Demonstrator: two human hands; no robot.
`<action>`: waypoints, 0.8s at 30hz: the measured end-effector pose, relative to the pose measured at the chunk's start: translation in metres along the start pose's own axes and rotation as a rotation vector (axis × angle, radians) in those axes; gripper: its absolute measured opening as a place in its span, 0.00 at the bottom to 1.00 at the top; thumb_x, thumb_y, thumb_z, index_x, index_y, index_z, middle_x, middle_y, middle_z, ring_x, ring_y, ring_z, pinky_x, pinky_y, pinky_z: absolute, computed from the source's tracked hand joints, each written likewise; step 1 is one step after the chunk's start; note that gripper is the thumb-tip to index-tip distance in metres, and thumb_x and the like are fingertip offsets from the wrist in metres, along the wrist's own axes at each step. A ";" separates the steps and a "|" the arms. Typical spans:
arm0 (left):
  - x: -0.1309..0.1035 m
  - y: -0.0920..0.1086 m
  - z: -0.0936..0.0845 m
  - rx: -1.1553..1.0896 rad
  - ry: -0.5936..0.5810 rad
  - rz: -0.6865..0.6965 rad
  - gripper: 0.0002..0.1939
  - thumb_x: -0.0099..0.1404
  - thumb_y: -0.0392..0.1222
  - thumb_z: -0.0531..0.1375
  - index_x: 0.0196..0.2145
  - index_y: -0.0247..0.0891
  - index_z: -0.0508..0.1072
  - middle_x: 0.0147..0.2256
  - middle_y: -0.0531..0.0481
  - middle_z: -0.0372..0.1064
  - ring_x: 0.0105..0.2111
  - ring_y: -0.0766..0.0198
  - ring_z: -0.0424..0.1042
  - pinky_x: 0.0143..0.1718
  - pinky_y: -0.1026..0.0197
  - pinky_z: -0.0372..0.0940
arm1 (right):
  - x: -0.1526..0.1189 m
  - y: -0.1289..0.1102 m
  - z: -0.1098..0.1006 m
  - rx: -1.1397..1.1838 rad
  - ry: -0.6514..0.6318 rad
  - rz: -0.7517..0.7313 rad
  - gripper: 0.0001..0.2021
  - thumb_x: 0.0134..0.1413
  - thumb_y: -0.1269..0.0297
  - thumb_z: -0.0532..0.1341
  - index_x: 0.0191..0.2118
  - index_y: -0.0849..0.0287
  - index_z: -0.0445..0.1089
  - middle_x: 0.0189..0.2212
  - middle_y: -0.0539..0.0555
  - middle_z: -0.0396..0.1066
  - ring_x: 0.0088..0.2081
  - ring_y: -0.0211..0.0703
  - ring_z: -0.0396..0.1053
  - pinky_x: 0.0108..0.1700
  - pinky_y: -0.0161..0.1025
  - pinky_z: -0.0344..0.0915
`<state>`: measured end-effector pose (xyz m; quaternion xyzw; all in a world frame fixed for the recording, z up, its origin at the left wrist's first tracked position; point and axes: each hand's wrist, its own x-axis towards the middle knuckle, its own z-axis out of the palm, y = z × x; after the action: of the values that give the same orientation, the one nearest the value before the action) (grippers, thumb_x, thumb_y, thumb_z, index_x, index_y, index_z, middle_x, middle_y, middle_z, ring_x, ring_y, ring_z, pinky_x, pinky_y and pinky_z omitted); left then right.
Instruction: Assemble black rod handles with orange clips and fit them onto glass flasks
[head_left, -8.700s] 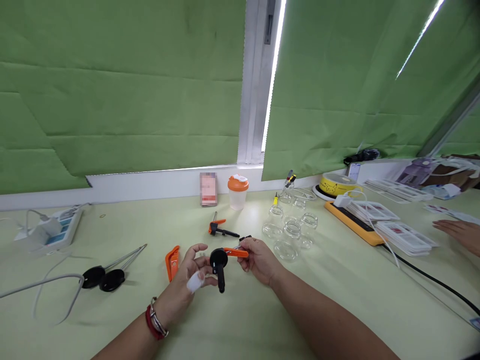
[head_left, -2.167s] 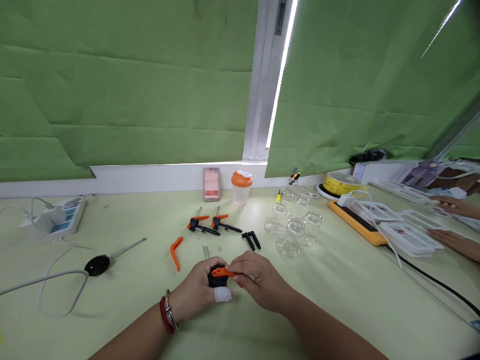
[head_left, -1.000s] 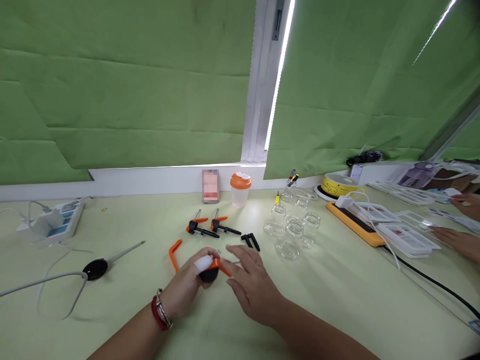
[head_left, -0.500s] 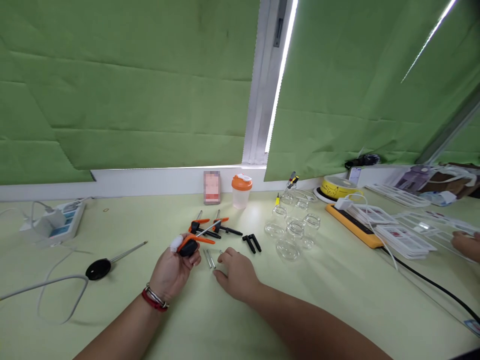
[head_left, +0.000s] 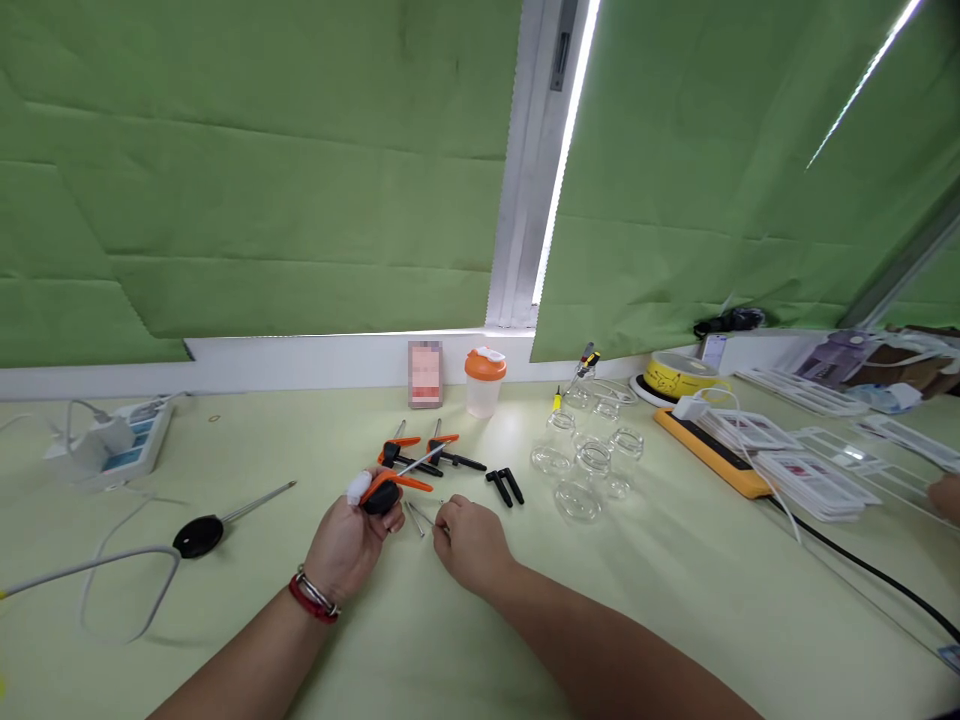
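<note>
My left hand (head_left: 349,545) is closed around an orange plastic part (head_left: 409,482) and a screwdriver with a round black handle (head_left: 381,498); its metal shaft points up and right. Something white (head_left: 358,488) sits at the thumb side of that hand. My right hand (head_left: 472,540) is down at the table, fingers pinching one end of a thin metal rod (head_left: 421,512). Another metal rod (head_left: 413,519) lies just left of it. Behind the hands lie two orange-and-black clamp-like assemblies (head_left: 399,450). Two black angled pieces (head_left: 504,487) rest to the right.
A second black-handled screwdriver (head_left: 199,537) lies left, near a white cable and power strip (head_left: 142,445). An orange-lidded cup (head_left: 484,385) and a phone (head_left: 425,375) stand at the back. Several clear glass vessels (head_left: 577,498) and an orange-edged power strip (head_left: 712,455) are right. Another person's hand (head_left: 945,495) shows far right.
My right hand has closed its thumb and fingers together near the metal rods, and one rod has swung to a new angle. The left hand keeps its hold, almost still.
</note>
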<state>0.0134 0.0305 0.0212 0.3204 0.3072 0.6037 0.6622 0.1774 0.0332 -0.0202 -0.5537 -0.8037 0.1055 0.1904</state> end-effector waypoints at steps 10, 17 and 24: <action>0.001 -0.001 -0.001 0.014 0.025 -0.001 0.06 0.63 0.42 0.56 0.33 0.37 0.67 0.23 0.54 0.60 0.18 0.68 0.58 0.21 0.63 0.58 | -0.007 0.006 -0.011 0.145 0.030 0.020 0.07 0.54 0.70 0.53 0.32 0.60 0.69 0.32 0.54 0.71 0.31 0.40 0.68 0.32 0.34 0.57; -0.002 -0.005 0.003 0.045 0.029 -0.031 0.08 0.64 0.45 0.55 0.35 0.38 0.67 0.23 0.55 0.60 0.18 0.69 0.58 0.22 0.63 0.57 | -0.016 0.008 -0.043 0.422 0.188 -0.248 0.08 0.43 0.78 0.55 0.28 0.59 0.68 0.24 0.49 0.67 0.26 0.34 0.63 0.29 0.30 0.58; -0.019 -0.025 0.021 0.189 -0.060 -0.240 0.14 0.64 0.51 0.54 0.39 0.38 0.67 0.22 0.56 0.58 0.18 0.70 0.56 0.23 0.63 0.55 | -0.021 0.006 -0.086 0.697 0.350 -0.256 0.08 0.47 0.75 0.56 0.30 0.59 0.71 0.26 0.51 0.68 0.24 0.34 0.62 0.25 0.31 0.58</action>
<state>0.0436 0.0091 0.0148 0.3601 0.3787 0.4787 0.7055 0.2256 0.0124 0.0510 -0.3609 -0.7379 0.2513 0.5120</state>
